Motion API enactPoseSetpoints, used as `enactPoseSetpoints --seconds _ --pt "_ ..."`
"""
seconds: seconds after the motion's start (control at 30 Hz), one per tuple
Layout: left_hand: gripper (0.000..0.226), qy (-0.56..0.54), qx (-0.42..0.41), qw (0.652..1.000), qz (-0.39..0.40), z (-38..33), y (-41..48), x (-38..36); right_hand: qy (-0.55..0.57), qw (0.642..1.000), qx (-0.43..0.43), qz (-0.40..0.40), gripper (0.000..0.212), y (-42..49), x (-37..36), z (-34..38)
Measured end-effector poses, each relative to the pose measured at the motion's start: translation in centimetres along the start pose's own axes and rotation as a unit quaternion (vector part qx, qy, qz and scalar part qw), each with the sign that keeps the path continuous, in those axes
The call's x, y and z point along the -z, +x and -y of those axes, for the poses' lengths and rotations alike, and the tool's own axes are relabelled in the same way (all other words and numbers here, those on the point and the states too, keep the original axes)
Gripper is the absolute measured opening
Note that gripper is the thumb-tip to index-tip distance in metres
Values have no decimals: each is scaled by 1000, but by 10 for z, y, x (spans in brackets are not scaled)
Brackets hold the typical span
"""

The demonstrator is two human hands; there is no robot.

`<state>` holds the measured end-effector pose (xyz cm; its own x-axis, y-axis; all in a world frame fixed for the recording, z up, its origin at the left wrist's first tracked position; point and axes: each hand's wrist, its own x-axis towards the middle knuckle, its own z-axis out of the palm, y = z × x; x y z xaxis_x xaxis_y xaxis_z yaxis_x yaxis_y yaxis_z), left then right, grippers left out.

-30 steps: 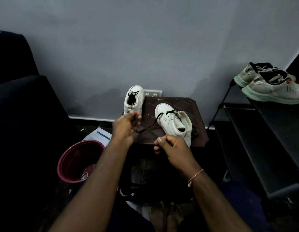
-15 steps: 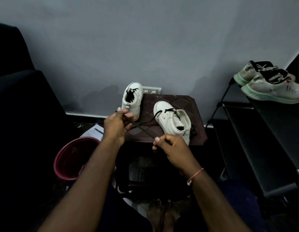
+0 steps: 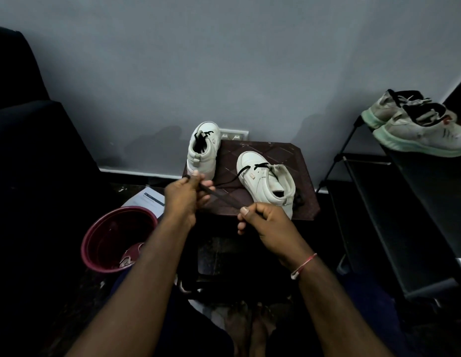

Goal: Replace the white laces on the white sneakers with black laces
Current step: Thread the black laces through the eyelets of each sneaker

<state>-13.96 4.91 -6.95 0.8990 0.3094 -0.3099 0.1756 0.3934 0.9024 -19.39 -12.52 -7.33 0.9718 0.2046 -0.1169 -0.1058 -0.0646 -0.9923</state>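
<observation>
Progress: we read this as mid-task, second shoe. Far sneaker (image 3: 202, 153) stands at the back left of the bench (image 3: 288, 155), toe to the wall, with black lacing (image 3: 201, 140) showing at its opening. It looks done or nearly done, but how far up it is laced we cannot tell. Near sneaker (image 3: 265, 184) lies on the bench toward the front right, toe pointing away. Its black lace (image 3: 221, 198) crosses only the lowest eyelets near the toe. The upper eyelets look bare and the tongue is loose. We see no white lace on either sneaker, so removal appears finished. What is left, we judge: thread the rest of the near sneaker's eyelets, even the ends, maybe tie.

Hands: both are out over the front edge of the bench, forearms reaching forward. Left hand (image 3: 185, 195) is just in front of the far sneaker, fingers curled, pinching one stretch of the black lace. Right hand (image 3: 263, 220) is lower and nearer, just in front of the near sneaker's heel, pinching the lace between thumb and curled fingers. The lace runs taut between them, and from the left hand back to the near sneaker's toe eyelets. It looks like we are drawing out or evening the lace.
</observation>
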Motion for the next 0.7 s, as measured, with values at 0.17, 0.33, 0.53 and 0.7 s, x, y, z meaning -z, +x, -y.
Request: enactPoseSetpoints --seconds 0.17,0.33,0.53,0.7 --pt "29 72 13 996 -58 9 16 24 27 999 -14 -30 23 -2 11 11" --pt "50 483 -19 873 71 -6 -10 24 -60 995 48 -60 23 7 20 33" --pt "20 265 -177 901 294 -22 -39 -18 -111 990 83 -9 20 23 21 57" --pt "4 292 -143 900 291 -5 -25 -18 -61 997 29 49 20 36 34 71"
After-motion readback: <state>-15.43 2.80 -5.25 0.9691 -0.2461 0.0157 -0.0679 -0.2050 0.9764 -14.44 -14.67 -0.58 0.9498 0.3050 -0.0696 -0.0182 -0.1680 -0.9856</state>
